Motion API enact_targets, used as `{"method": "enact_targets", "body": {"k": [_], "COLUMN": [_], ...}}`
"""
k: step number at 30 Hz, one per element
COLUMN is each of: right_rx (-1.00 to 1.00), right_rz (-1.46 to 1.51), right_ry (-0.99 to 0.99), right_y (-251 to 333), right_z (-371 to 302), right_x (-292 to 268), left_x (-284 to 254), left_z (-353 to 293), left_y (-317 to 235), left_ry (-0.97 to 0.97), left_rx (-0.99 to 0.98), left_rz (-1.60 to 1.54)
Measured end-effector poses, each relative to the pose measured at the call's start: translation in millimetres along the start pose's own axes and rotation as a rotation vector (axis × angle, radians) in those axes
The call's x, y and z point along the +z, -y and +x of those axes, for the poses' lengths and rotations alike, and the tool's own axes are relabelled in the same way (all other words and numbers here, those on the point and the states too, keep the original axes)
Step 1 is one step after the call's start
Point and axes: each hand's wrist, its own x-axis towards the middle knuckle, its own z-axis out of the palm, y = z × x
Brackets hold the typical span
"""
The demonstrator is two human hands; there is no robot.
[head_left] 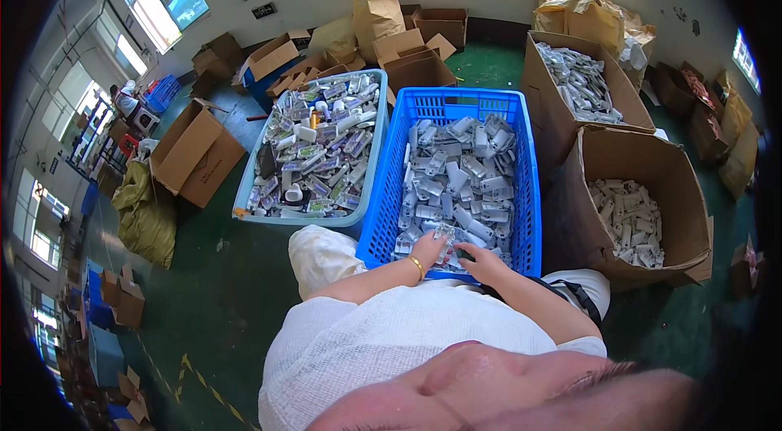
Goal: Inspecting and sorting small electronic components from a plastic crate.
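Observation:
A blue plastic basket (pixel 529 178) full of clear and whitish plastic casings (pixel 456 178) stands right before me. Over its near end, my left hand (pixel 427 252), with a gold bracelet at the wrist, is closed on a clear plastic casing (pixel 444 232). My right hand (pixel 485 264) is close beside it on the right, fingers bent inward. What lies between those fingers is too small to make out. Left of the basket, a pale blue tub (pixel 381 117) is heaped with mixed small plastic devices (pixel 314 150), white, purple and green.
At the right, a tall carton (pixel 542 97) holds silvery-clear pieces, and a nearer open carton (pixel 570 211) holds whitish parts. An open cardboard box (pixel 195 154) and an olive sack (pixel 145 219) sit at the left. More boxes and a paper sack (pixel 377 15) line the back wall.

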Motion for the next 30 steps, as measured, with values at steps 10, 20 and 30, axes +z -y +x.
{"method": "enact_targets", "body": {"k": [10, 20, 30], "right_rx": [-0.026, -0.025, -0.001], "right_rz": [0.034, 0.029, 0.023], "right_ry": [-0.035, -0.027, -0.035], "right_y": [-7, -9, -7], "right_z": [0, 5, 3], "right_x": [2, 5, 1], "left_x": [-2, -7, -8], "left_z": [-1, 4, 17], "left_y": [-6, 0, 11], "left_ry": [-0.026, -0.074, -0.110], "left_rx": [-0.112, -0.092, 0.051], "left_rz": [-0.146, -0.261, -0.164]}}
